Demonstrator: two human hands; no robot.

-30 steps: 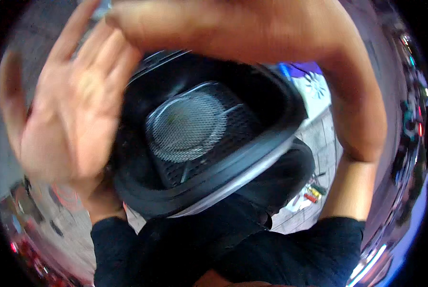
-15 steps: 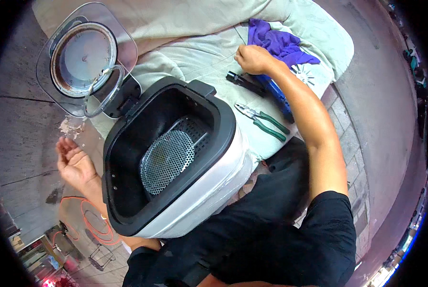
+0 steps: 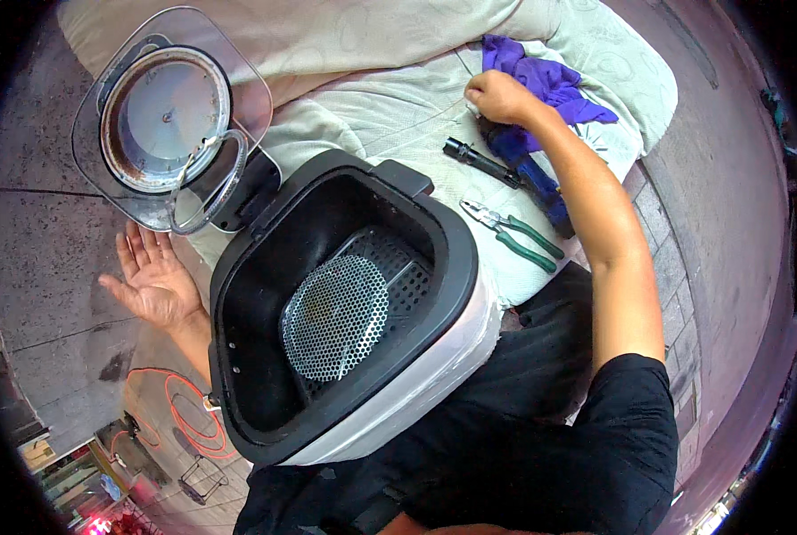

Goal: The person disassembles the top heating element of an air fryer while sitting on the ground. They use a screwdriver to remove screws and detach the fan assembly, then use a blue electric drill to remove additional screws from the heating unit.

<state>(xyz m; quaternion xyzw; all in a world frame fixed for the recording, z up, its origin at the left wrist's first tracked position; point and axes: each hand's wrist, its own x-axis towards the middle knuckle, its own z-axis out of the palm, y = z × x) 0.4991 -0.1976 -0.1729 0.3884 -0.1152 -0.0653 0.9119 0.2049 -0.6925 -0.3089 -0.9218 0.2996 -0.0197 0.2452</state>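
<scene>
A boxy cooker (image 3: 472, 332), white outside with a black interior, rests against my lap. Its clear lid (image 3: 258, 100) is swung back at the far left, with a stained round metal plate (image 3: 165, 111) and a loose clear ring (image 3: 238, 165) on it. Inside lies a round perforated metal disc (image 3: 334, 316) over a slotted black tray (image 3: 407, 283). My left hand (image 3: 156, 283) is beside the cooker, palm up, fingers spread, holding nothing. Over the pale cloth, next to a purple rag (image 3: 541, 76), my right hand (image 3: 500, 96) is closed; its fingertips and anything inside are hidden.
Green-handled pliers (image 3: 514, 237), a black flashlight (image 3: 480, 162) and a dark blue tool (image 3: 544, 192) lie on the pale cloth (image 3: 390, 116) to the right. A white spoked piece (image 3: 592, 136) is partly behind my forearm. An orange hose (image 3: 184, 412) coils on the floor at left.
The whole view has shifted slightly, carrying the scene to the right. My left hand has risen, with its fingers spread wider. My right hand remains closed by the rag.
</scene>
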